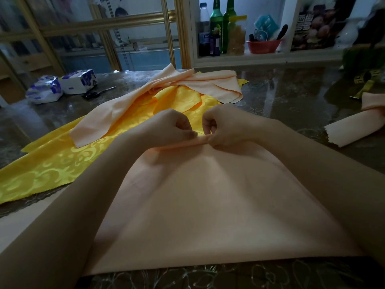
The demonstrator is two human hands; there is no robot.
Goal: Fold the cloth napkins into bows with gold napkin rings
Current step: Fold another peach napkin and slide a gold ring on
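Note:
A peach cloth napkin [208, 205] lies spread flat on the table in front of me. Its far edge is rolled into a narrow fold. My left hand [166, 128] and my right hand [223, 130] sit side by side on that fold, each pinching it between thumb and fingers. Beyond them lie yellow patterned napkins [62, 167] with more peach napkins [208, 82] heaped on top. At the right edge lies a peach napkin folded into a bow shape [358, 126]. No gold ring shows clearly in this dim view.
The dark glossy table [291, 97] carries scissors [98, 92] and two tissue packs [62, 84] at the back left. Green and yellow items [364, 74] sit at the far right. Behind stands a shelf with bottles [216, 28] and a red bowl [263, 45].

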